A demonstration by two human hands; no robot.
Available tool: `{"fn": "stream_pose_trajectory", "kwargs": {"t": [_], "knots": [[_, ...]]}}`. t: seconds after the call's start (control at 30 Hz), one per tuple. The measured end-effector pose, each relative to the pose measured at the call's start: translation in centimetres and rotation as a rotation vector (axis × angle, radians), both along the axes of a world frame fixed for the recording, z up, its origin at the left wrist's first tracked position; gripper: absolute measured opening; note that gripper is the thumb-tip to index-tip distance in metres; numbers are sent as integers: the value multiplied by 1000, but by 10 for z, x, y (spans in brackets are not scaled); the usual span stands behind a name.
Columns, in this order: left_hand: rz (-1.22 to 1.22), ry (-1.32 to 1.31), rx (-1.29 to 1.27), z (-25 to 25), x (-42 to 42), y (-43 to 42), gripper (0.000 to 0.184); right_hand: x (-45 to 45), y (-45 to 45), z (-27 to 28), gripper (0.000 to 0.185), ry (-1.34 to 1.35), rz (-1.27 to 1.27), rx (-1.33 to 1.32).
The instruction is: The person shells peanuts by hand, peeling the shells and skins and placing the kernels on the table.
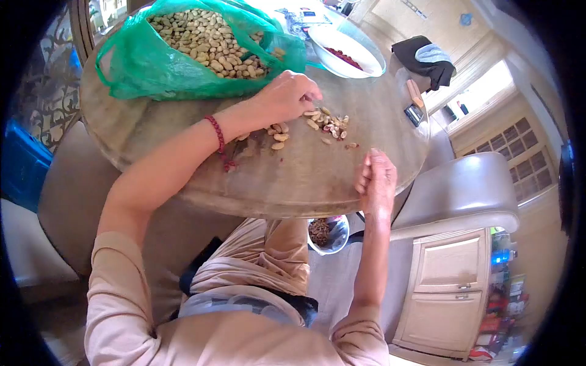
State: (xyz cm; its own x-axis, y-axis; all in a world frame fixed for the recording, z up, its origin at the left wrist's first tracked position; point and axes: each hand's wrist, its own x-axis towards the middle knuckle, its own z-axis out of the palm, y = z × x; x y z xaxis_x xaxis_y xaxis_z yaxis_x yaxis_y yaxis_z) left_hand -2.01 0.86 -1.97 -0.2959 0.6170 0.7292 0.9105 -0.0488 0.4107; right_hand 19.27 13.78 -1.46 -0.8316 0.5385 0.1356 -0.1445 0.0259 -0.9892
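Could sweep the loose peanuts (pixel 280 138), lying on the desk (pixel 299 183) near the curled left hand (pixel 289 97), off the edge by dragging the red bracelet (pixel 215 130) through, with right hand (pixel 379 174) curled too and pinching in both too hard to see.

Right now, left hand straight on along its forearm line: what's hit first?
Probably the white bowl, past a strip of bare tabletop. Depth is unclear; the left hand might pass over it.
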Motion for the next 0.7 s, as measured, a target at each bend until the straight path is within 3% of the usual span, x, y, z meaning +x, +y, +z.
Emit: {"fn": "stream_pose_trajectory", "kwargs": {"t": [0.17,0.23,0.3,0.33,0.4,0.57,0.7], "knots": [[19,0,7,-1,5,1,18,-45,39,45,27,163,-93,-233],[-8,-43,-9,1,10,-1,14,-93,75,64,24,214,14,-307],[-23,-46,0,3,8,-3,12,-156,141,70,20,252,315,-428],[-8,-28,10,2,5,-3,11,-170,131,82,20,259,318,-428],[8,-12,24,3,0,-5,11,-191,102,109,23,3,-80,-344],[76,79,35,8,-7,-9,13,-200,98,102,33,-46,-132,-296],[98,79,73,13,-10,-15,13,-172,78,74,33,122,-38,-139]]}}
